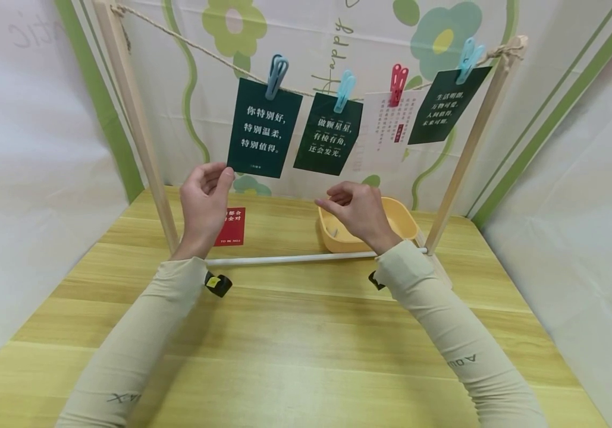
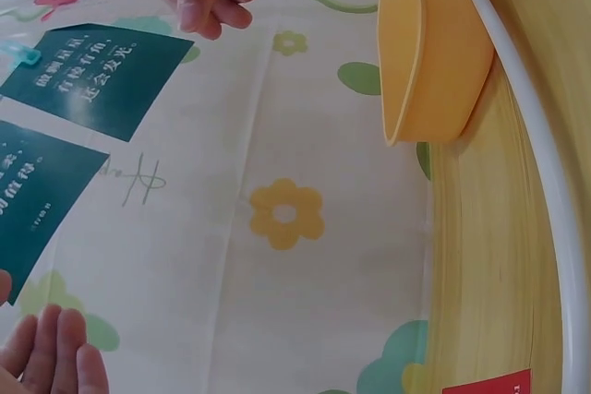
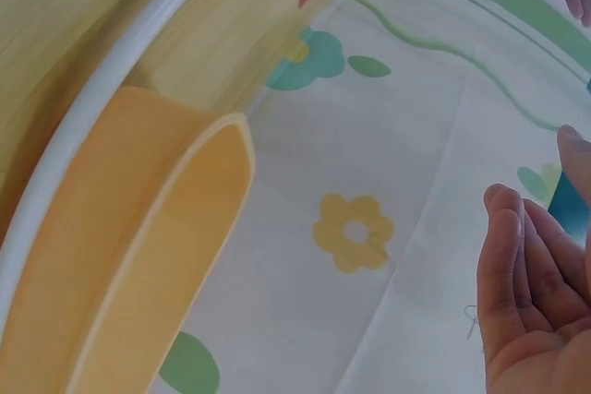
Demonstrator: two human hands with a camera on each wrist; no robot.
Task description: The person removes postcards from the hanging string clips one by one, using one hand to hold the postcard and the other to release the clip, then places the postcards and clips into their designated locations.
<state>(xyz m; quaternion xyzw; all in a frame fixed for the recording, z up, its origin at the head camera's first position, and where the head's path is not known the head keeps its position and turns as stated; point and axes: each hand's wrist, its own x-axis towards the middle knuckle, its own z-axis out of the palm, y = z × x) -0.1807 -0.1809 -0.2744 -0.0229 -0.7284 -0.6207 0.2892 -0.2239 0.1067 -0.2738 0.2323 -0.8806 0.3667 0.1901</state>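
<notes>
My left hand (image 1: 206, 193) is at the lower left corner of a dark green card (image 1: 263, 131) with white Chinese text, and its thumb and forefinger pinch that corner. The card hangs by a dark blue clothespin (image 1: 276, 76); in the left wrist view the thumb overlaps the card's edge while the other fingers stay loose. My right hand (image 1: 359, 211) hovers in front of the yellow basin (image 1: 404, 217), fingers loosely bent, holding nothing. Just above it hangs a second dark green card (image 1: 329, 134) under a light blue clothespin (image 1: 345, 90).
A twine line (image 1: 188, 43) spans two wooden posts (image 1: 137, 125). Farther right hang a pale card (image 1: 383, 142) under a red clothespin (image 1: 398, 83) and another green card (image 1: 445, 107). A red card (image 1: 234, 229) lies on the table behind a white rod (image 1: 289, 259).
</notes>
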